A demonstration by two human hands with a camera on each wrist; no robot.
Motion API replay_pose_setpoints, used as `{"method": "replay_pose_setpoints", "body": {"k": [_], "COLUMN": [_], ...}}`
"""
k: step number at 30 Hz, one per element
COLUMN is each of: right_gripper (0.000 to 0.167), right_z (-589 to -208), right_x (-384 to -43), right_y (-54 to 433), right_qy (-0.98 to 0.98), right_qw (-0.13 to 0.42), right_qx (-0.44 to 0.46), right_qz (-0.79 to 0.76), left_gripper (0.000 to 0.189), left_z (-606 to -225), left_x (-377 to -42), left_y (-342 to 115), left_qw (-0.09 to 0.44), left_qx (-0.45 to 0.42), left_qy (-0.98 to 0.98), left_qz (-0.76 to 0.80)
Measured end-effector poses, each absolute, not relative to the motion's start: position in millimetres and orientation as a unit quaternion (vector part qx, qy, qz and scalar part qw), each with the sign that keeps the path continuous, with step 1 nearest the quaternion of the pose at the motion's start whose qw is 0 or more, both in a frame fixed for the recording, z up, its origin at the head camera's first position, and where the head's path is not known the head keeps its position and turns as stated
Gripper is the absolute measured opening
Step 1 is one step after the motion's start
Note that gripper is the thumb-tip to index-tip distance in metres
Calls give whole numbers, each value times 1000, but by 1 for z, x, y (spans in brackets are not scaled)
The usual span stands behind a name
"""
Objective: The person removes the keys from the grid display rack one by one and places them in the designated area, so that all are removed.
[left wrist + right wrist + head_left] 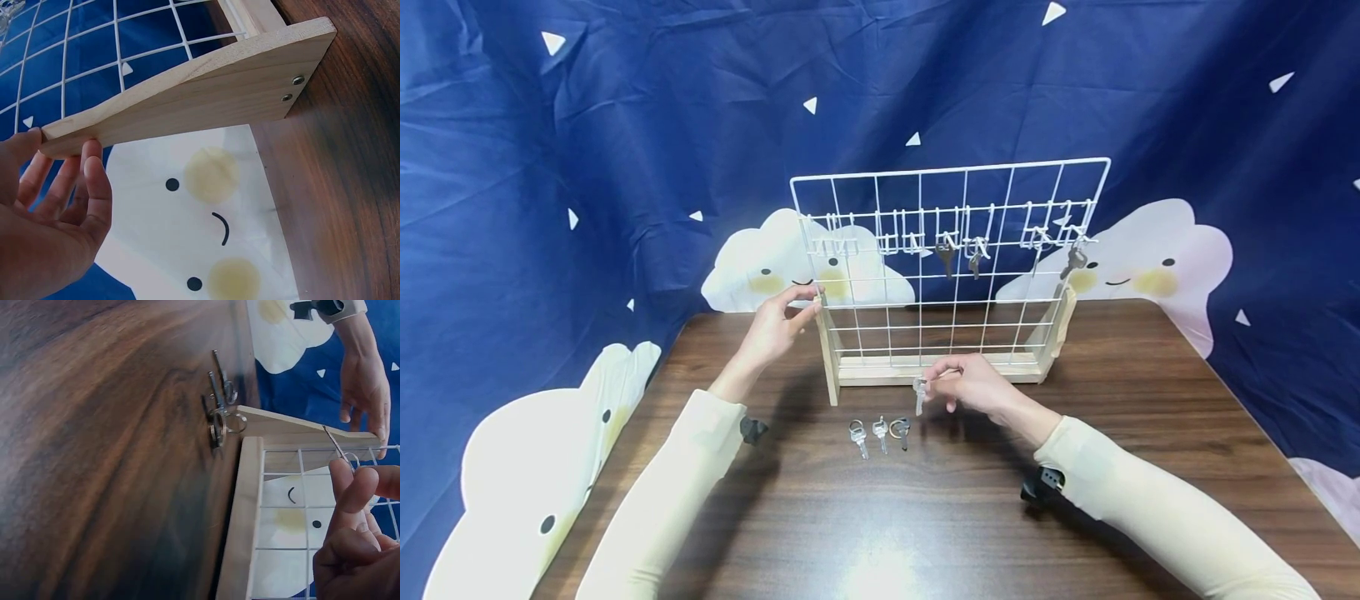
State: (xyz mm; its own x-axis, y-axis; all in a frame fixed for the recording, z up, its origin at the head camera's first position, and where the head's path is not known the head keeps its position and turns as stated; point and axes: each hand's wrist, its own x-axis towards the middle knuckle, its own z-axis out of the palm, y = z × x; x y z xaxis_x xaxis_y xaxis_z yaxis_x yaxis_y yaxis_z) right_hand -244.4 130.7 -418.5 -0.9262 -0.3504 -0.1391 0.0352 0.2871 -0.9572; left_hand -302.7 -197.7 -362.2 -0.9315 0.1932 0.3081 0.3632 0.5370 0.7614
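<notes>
My left hand [775,327] holds the wooden side panel [206,94] of a white wire grid rack [951,170] near its top, thumb on one side and fingers on the other. My right hand [973,385] pinches a silver key [919,398] with a ring, raised in front of the rack's base. In the right wrist view that key [334,444] sticks out from the fingertips, its ring beside it. On the table lie two silver keys with rings [859,439] [881,433] and a darker key [903,431], in a row left of my right hand.
White hooks [887,242] line the upper part of the grid. Keys hang from some of them, among them a brown key [947,260] and a dark key [1076,260] at the right end. A blue cloth [700,100] with clouds hangs behind the brown wooden table [1120,400].
</notes>
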Motion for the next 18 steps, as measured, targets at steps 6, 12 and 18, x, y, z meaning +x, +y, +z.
{"method": "replay_pose_setpoints", "body": {"k": [6,12,18], "right_gripper": [19,16,18], "right_z": [-430,-439,-447], "right_x": [-249,-250,-251], "right_y": [132,132,132], "right_qy": [801,814,817], "right_qw": [188,207,222], "right_qx": [-95,-98,-90], "right_qz": [-561,-535,-524], "left_gripper": [34,35,35], "left_z": [-362,-362,-362], "left_x": [-303,-303,-303], "left_y": [-198,-198,-198], "left_qw": [93,94,91], "left_qx": [-159,-161,-162], "left_qy": [-871,-870,-870], "left_qz": [-456,-456,-457]}}
